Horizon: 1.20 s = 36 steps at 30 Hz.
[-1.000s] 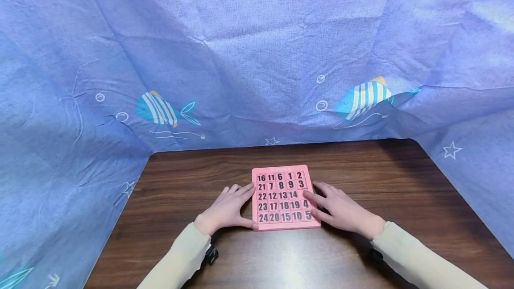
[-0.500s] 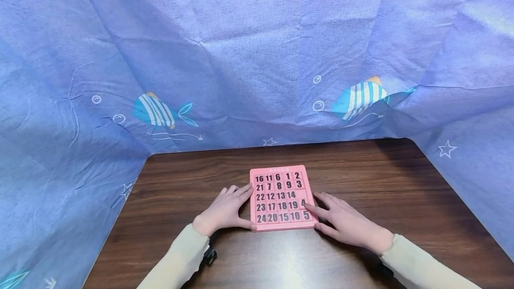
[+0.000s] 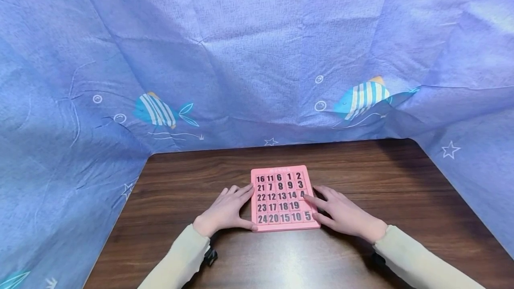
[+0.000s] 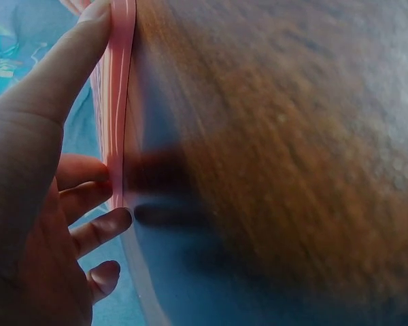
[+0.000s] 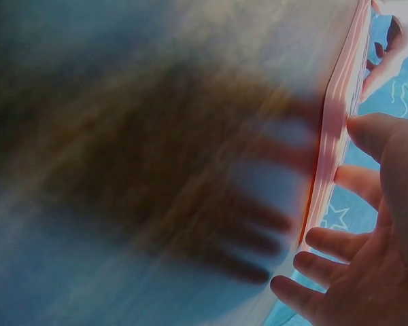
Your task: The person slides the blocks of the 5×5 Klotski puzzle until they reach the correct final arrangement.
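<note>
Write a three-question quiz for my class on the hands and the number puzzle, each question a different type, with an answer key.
1. Which tile lies under the index finger of the right hand?
2. True or false: the left hand is on the same side of the pink puzzle as the right hand.
3. Fill in: the gap is directly above tile ___.

Key: 1. Tile 4. 2. False. 3. Tile 5.

pale cream long sleeves [image 3: 179, 254] show small black fittings [image 3: 210, 256] underneath.
</note>
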Each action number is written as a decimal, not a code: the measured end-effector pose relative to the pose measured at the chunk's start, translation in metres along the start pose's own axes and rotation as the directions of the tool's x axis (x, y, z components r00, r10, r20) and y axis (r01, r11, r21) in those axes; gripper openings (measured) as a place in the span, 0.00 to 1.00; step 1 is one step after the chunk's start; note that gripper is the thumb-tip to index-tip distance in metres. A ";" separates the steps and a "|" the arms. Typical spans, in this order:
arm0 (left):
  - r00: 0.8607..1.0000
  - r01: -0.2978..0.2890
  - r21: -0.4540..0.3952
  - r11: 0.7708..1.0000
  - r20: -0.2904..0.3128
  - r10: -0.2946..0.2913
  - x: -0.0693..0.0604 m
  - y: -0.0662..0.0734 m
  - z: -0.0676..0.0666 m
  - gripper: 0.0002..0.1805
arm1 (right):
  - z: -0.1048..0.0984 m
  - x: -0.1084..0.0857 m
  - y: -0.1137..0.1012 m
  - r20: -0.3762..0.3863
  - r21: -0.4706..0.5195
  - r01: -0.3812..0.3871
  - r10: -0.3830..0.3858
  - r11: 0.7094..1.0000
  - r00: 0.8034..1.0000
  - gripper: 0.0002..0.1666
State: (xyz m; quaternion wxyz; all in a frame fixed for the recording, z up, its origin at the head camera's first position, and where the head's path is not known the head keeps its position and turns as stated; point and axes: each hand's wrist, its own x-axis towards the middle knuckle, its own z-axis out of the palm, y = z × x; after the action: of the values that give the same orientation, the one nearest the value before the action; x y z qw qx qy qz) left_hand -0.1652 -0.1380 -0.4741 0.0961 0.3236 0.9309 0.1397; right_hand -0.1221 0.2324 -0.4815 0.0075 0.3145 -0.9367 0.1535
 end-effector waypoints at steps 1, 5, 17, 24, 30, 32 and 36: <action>1.000 0.000 0.001 1.000 0.001 0.000 0.000 0.000 0.000 0.64 | 0.000 0.001 0.000 0.000 -0.002 -0.002 0.002 1.000 1.000 0.29; 1.000 0.011 0.016 1.000 0.010 -0.011 0.000 0.000 0.001 0.64 | 0.001 0.003 0.000 -0.034 -0.022 0.033 -0.034 0.999 0.999 0.29; 1.000 0.005 0.000 1.000 -0.002 -0.005 0.000 0.000 0.000 0.64 | 0.000 -0.019 -0.009 -0.172 -0.138 0.323 -0.344 0.936 0.923 0.24; 1.000 0.006 0.006 1.000 -0.006 -0.006 0.000 -0.001 0.002 0.64 | 0.002 -0.035 -0.015 -0.135 -0.166 0.364 -0.387 0.916 0.912 0.28; 1.000 0.006 0.001 1.000 -0.006 -0.006 0.000 -0.003 0.002 0.64 | 0.006 -0.032 -0.012 -0.131 -0.200 0.343 -0.372 0.918 0.919 0.29; 1.000 0.003 0.000 1.000 -0.005 -0.003 0.000 -0.003 0.002 0.63 | 0.007 -0.030 -0.011 -0.129 -0.205 0.334 -0.364 0.920 0.923 0.29; 1.000 0.006 0.002 1.000 0.003 -0.006 0.000 -0.002 0.002 0.63 | 0.007 -0.024 -0.009 -0.127 -0.200 0.309 -0.337 0.930 0.933 0.28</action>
State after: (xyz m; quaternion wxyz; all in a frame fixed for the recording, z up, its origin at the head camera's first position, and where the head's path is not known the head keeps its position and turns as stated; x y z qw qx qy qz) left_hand -0.1661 -0.1390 -0.4764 0.0976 0.3210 0.9319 0.1380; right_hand -0.0974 0.2378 -0.4879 0.1351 0.4497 -0.8782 0.0911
